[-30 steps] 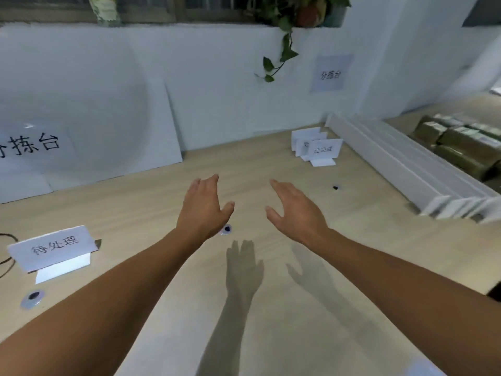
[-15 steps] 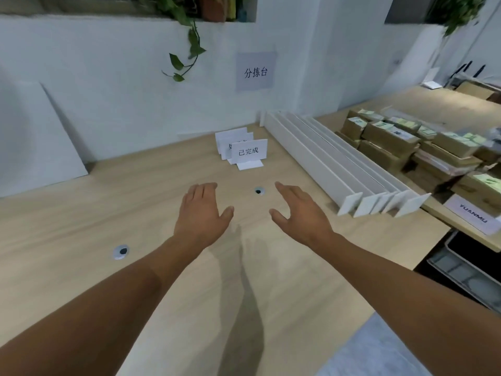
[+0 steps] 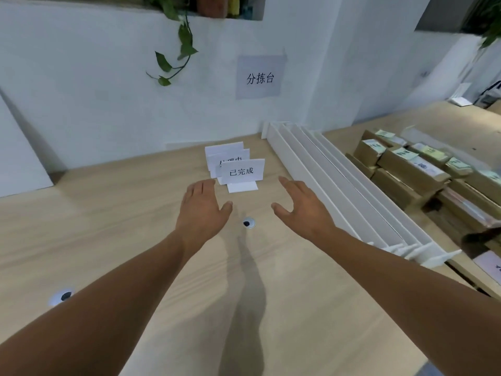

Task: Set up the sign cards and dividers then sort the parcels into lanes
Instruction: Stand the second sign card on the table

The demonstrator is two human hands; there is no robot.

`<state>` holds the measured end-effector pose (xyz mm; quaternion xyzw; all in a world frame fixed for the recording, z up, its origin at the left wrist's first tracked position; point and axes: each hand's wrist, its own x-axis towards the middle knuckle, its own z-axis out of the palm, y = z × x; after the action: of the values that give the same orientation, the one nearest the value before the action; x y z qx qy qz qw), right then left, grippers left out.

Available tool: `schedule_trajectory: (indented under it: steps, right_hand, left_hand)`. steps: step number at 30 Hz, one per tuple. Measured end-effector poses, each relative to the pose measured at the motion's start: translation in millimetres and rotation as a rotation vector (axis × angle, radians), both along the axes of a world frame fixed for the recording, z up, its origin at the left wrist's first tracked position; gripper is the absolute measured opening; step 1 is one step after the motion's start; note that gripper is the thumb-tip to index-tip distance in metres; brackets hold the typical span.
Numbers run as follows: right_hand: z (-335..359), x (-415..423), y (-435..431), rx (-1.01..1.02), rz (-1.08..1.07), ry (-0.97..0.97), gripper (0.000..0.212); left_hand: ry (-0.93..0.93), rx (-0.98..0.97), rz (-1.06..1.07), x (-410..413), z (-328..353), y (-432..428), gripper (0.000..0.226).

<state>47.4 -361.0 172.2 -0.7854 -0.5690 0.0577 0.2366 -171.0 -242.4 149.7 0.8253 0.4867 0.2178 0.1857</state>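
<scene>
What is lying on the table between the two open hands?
In the head view, only a small round white grommet with a dark centre lies between left hand and right hand.

A pale paper sheet (image 3: 259, 77) fixed to the white wall reads 分拣台 in black characters. On the surface below it, the front sign card (image 3: 242, 171) of a small cluster reads 已完成, and the card behind it (image 3: 230, 158) shows only the tops of its characters, of which 理 and 中 can be made out. The labels on the parcels (image 3: 412, 164) at the right and the card at the far right edge are too small or cut off to read.
</scene>
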Motion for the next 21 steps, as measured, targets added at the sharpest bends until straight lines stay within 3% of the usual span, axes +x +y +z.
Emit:
schedule_trajectory:
  steps: [12, 21]
  right_hand:
    - [-58, 148, 155, -0.083, 0.152, 0.053, 0.079]
    - [-161, 204, 293, -0.217, 0.204, 0.027, 0.086]
  left_hand:
    - [-0.033, -0.182, 0.149, 114, -41, 122, 0.075]
    - [0.064, -0.357, 0.238, 169, -118, 241, 0.086]
